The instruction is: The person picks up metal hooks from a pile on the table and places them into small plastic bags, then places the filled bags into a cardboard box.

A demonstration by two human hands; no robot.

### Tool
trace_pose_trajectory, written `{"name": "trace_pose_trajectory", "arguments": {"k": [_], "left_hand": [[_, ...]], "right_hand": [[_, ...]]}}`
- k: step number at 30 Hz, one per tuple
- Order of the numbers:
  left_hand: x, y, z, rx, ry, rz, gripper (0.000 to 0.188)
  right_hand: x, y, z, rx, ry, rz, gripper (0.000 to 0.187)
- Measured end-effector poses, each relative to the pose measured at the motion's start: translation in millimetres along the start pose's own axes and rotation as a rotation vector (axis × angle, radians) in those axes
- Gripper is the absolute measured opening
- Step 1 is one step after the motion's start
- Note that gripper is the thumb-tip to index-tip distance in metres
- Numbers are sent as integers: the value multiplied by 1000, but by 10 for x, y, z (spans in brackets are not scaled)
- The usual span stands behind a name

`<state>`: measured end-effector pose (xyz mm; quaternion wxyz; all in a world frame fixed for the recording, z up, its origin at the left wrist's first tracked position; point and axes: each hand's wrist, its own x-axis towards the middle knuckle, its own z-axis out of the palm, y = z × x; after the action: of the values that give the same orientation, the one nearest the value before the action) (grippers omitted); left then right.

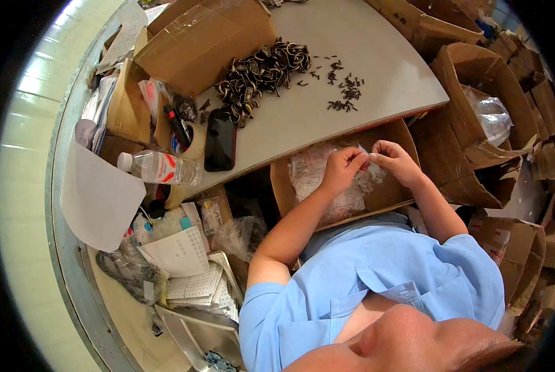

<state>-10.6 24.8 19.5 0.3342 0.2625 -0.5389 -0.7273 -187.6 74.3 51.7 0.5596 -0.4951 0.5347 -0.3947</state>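
My left hand [343,168] and my right hand [399,163] meet above an open cardboard box [282,186] at my lap. Their fingertips are closed in a pinch on what looks like a small see-through plastic bag [364,149], mostly hidden by the fingers. Beneath them, the box holds a pile of thin see-through plastic bags [311,170]. Beyond my hands, on the grey table, lie a loose scatter of small dark screw-like pieces [350,90] and a heap of black-and-tan looped parts [253,80].
A black phone [220,141] lies near the table edge, with a plastic bottle [159,168] to its left. An open carton [209,43] stands behind the heap. Papers [178,253] and bags crowd the left side. More cardboard boxes [485,68] are stacked at the right.
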Motion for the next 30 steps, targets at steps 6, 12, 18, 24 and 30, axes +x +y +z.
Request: {"name": "trace_pose_trajectory", "arguments": {"k": [6,12,18,24,30], "left_hand": [[-20,41,58,547,131,215,17],[-53,56,132,732,149,247,16],[-14,-5,52,639,225,69,16],[34,58,-37,-211,189,-221,27],[67,-311,-116,-279,127,-396,53]], "right_hand": [[-37,-96,197,-318,311,-349,13],[-46,-48,198,-601,309,-372,12],[-77,-131,219,-819,298,-584,18],[-140,-203,140,-757,73,-539,18],[-180,-408,97,-674,-104,-527,21]]}}
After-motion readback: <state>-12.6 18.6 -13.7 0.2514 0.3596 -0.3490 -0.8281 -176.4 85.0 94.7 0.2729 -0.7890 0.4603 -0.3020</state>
